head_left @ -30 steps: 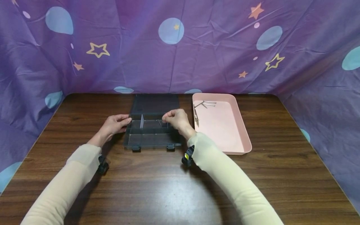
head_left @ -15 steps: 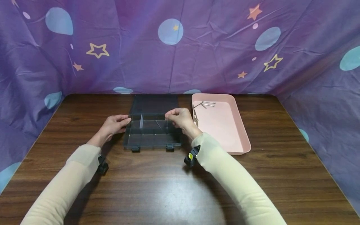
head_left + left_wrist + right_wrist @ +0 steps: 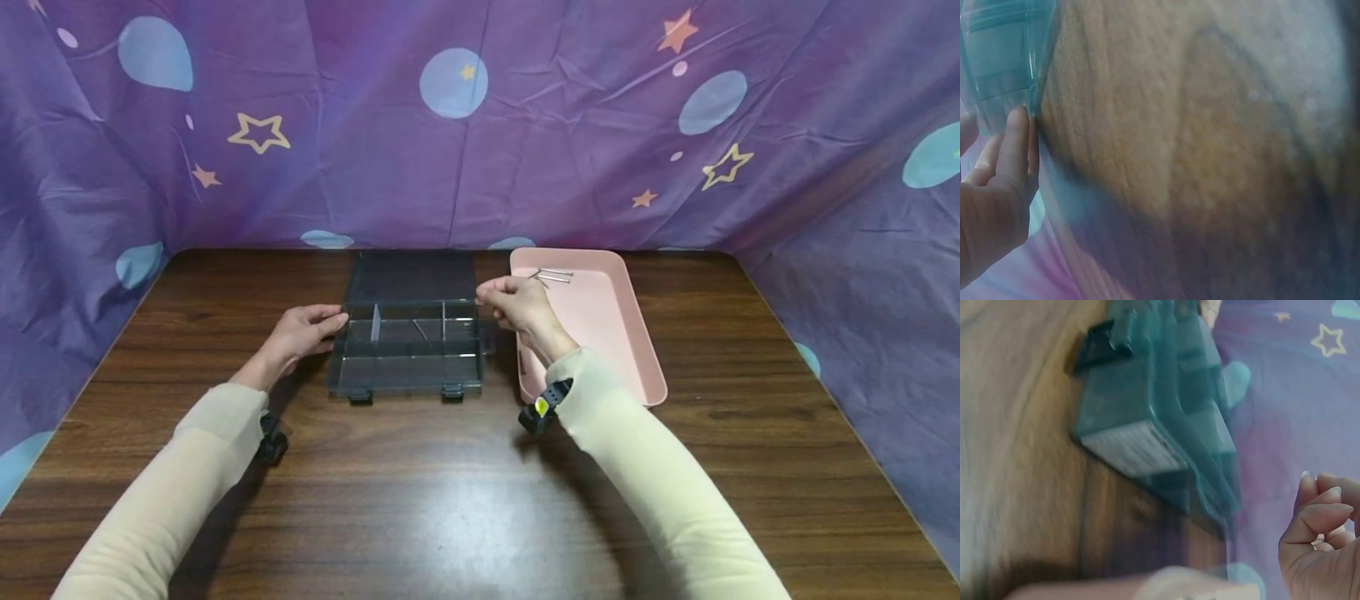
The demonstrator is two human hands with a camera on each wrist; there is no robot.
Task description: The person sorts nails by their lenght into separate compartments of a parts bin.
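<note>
A dark see-through compartment box (image 3: 408, 371) lies with its lid (image 3: 412, 277) folded back. My left hand (image 3: 300, 333) holds its left edge, thumb near the rim; in the left wrist view the fingers (image 3: 1015, 140) touch the side wall. A thin nail (image 3: 420, 331) lies slanted in the middle back compartment. My right hand (image 3: 521, 304) hovers between the box and a pink tray (image 3: 611, 333), over the tray's left rim. In the right wrist view its fingers (image 3: 1319, 519) are loosely bent, with nothing visible between them. Several nails (image 3: 555, 277) lie at the tray's back left.
Two upright dividers, a left one (image 3: 376, 322) and a right one (image 3: 443, 321), split the box's back row. Latches (image 3: 452, 390) stick out at the front. A brown wooden table (image 3: 420, 500) carries everything, with a purple patterned cloth (image 3: 360, 150) hanging behind.
My right hand has left the box's back row and moved right to the tray's edge, uncovering the right divider. The left hand stays at the box's left edge.
</note>
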